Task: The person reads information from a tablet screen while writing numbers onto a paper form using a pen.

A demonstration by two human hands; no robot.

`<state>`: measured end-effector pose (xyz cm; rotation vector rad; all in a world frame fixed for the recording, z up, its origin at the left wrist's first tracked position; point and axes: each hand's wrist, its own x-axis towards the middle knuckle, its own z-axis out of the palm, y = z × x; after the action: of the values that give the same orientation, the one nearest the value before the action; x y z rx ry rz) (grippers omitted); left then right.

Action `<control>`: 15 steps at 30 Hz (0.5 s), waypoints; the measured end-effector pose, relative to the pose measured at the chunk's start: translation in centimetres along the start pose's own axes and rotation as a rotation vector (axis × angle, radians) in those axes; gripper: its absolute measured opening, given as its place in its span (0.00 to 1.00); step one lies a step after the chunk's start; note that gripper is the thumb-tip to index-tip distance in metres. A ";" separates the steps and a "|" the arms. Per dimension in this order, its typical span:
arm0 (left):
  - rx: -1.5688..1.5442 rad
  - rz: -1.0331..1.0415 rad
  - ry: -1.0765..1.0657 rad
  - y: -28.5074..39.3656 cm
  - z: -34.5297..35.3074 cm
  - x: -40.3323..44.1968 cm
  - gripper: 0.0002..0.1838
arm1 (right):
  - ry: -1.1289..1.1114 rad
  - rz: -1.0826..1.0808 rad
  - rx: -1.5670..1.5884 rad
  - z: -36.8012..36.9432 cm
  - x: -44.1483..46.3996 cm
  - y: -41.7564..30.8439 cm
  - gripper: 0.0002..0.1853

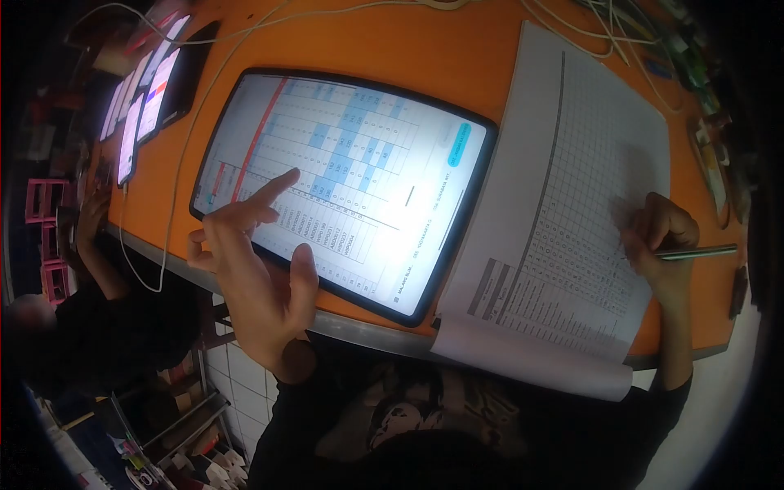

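Note:
My left hand (257,265) is over the lower left part of a tablet (392,196). Its index finger points at the spreadsheet on the lit screen, the thumb stands apart, and nothing is held. Whether the fingertip touches the glass I cannot tell. On the right, my right hand (663,237) is closed round a pen (698,252), whose shaft sticks out to the right. That hand rests at the right side of a printed table on a stack of paper sheets (563,196). Handwritten figures fill some of its cells. The near edge of the paper curls over the table edge.
Several lit phones (151,98) lie at the far left of the orange table (457,41). A white cable (186,155) runs past them and hangs over the edge. Another person (106,318) sits at the left. More cables and small items line the right side.

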<state>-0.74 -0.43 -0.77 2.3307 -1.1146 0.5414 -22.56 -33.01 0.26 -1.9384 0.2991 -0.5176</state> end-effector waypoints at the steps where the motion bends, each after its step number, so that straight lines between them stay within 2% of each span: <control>1: 0.000 -0.001 0.000 0.0 0.0 0.0 0.25 | -0.001 0.000 0.000 0.0 0.0 -0.1 0.22; 13: -0.024 0.005 0.010 0.2 -0.1 0.2 0.27 | 0.003 0.024 0.013 0.0 -0.1 0.0 0.21; 15: 0.029 0.013 -0.038 0.6 -0.3 0.3 0.16 | -0.004 -0.005 -0.011 0.0 0.0 0.0 0.21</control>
<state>-1.06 -0.76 -0.18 2.3692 -1.1476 0.5243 -22.61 -33.03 0.25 -1.9506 0.2958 -0.5164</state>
